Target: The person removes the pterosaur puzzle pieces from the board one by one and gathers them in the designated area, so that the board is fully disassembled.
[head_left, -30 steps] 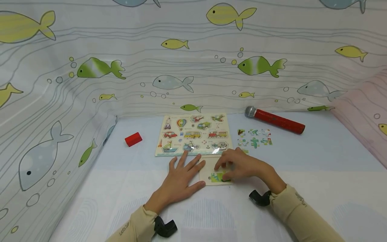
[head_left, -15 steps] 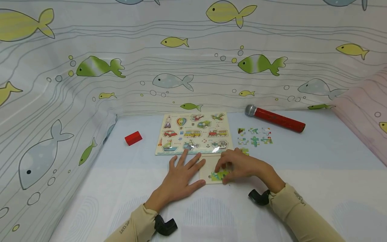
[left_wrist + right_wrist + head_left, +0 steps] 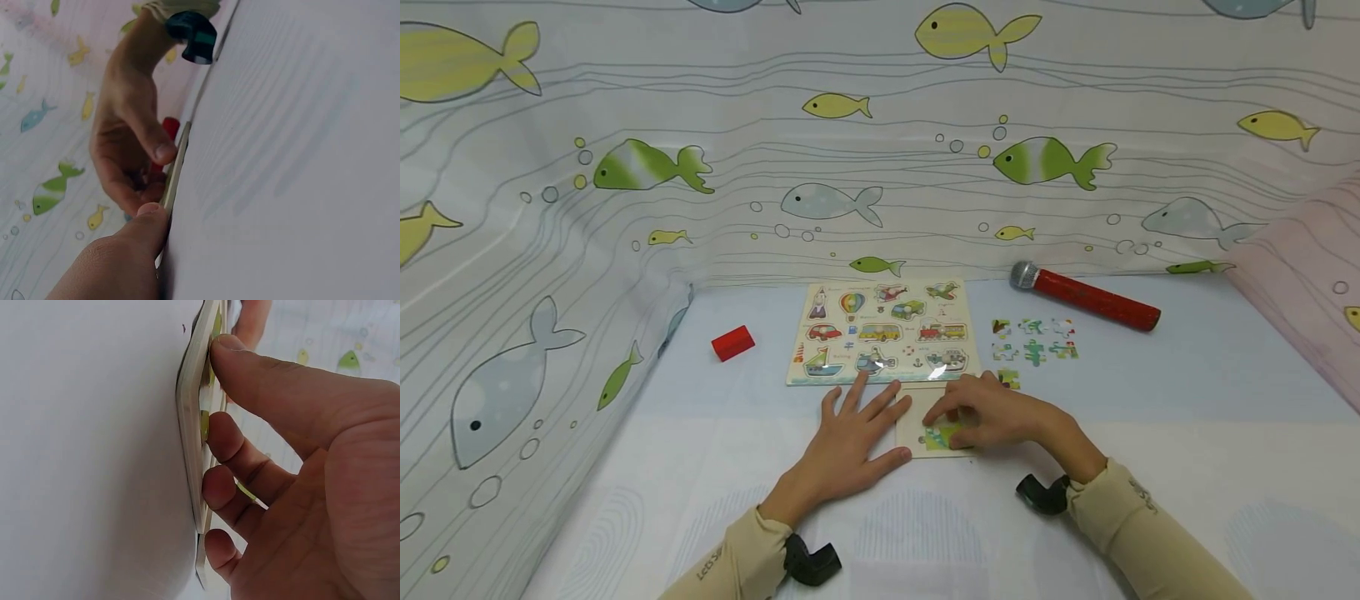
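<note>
In the head view my left hand lies with its fingers spread, fingertips at the left side of a small cream puzzle tray. Its thumb is at the tray's edge in the left wrist view. Over the tray's right part, my right hand has bent fingers, with thumb and index finger on a green jigsaw piece. The right wrist view shows the right thumb against the tray's face, and the other fingertips resting along it. The palm hides the tray's right side.
Behind the small tray lies a larger board with vehicle pictures. Several loose jigsaw pieces lie right of it, one beside the right hand. A red toy microphone lies at the back right, and a red block at the left.
The right index fingertip has shifted slightly left over the green piece, and the thumb has settled on it. The left hand stays in place.
</note>
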`<action>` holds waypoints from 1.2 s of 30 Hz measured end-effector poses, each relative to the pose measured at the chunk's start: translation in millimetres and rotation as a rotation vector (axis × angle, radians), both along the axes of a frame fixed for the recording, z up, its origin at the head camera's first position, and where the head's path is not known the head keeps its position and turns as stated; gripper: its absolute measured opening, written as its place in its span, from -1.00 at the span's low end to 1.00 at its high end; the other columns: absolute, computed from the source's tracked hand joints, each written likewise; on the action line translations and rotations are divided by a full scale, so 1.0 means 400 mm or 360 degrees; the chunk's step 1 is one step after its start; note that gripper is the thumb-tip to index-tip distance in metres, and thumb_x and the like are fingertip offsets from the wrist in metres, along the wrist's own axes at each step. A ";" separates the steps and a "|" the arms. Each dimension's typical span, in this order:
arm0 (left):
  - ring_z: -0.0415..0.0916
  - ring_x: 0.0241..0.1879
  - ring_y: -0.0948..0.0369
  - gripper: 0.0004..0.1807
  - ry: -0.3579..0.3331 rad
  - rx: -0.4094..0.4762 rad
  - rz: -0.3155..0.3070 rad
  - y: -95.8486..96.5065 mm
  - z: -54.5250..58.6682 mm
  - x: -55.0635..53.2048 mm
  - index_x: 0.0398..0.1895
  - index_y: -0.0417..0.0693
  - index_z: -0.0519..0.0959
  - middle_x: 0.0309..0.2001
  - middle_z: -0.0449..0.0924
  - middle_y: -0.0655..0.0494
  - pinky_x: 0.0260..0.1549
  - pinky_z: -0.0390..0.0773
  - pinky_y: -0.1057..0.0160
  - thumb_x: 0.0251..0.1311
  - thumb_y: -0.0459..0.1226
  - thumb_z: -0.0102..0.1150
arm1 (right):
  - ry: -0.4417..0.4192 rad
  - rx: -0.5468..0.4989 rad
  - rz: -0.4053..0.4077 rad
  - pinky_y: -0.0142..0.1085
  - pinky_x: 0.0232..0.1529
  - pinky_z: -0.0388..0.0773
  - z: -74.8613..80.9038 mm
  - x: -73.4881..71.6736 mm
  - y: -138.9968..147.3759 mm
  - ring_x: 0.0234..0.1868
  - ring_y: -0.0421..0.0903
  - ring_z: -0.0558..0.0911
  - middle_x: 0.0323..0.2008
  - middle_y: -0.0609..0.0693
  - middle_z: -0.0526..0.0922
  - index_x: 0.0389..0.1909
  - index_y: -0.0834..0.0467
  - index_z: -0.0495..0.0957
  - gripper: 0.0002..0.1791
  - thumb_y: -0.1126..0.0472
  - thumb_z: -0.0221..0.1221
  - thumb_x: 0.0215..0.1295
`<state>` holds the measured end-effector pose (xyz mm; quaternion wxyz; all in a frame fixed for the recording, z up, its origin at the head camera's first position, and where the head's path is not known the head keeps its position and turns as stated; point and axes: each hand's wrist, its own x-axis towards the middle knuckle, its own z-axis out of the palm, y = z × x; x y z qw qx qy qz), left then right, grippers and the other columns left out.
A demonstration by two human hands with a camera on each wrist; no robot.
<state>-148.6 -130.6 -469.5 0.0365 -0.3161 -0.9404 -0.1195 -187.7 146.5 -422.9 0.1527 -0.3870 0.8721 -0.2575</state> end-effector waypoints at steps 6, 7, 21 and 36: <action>-0.24 0.65 -0.18 -0.23 -0.0012 -0.0023 0.0010 0.002 0.000 0.000 0.61 0.37 0.15 0.65 0.00 0.28 0.37 -0.08 -0.37 0.40 0.36 -0.20 | 0.0021 0.0015 0.0030 -0.21 -0.17 0.13 0.002 0.002 0.001 -0.20 -0.24 0.42 -0.31 -0.20 0.56 0.06 -0.21 0.71 -0.57 0.23 0.40 0.17; -0.25 0.65 -0.18 -0.23 -0.0012 -0.0025 0.0011 0.002 0.000 0.000 0.61 0.37 0.14 0.65 0.00 0.29 0.37 -0.08 -0.37 0.40 0.36 -0.20 | 0.0022 0.0017 0.0030 -0.21 -0.17 0.13 0.003 0.002 0.001 -0.21 -0.23 0.41 -0.31 -0.19 0.55 0.06 -0.21 0.71 -0.56 0.23 0.39 0.17; -0.24 0.65 -0.18 -0.23 -0.0006 -0.0020 0.0012 0.004 0.000 0.001 0.61 0.37 0.15 0.65 0.01 0.28 0.37 -0.07 -0.38 0.40 0.35 -0.19 | 0.0014 0.0051 0.0025 -0.19 -0.21 0.09 0.003 0.008 -0.006 -0.31 -0.24 0.34 -0.39 -0.18 0.48 0.06 -0.26 0.71 -0.53 0.27 0.35 0.17; -0.19 0.64 -0.22 -0.24 0.0006 0.0025 -0.0003 0.005 0.004 0.002 0.59 0.32 0.20 0.64 0.06 0.24 0.35 -0.06 -0.38 0.40 0.32 -0.12 | -0.0023 -0.0006 0.0024 -0.17 -0.13 0.16 0.005 0.013 -0.012 -0.22 -0.19 0.44 -0.33 -0.19 0.56 -0.01 -0.23 0.67 -0.56 0.33 0.34 0.18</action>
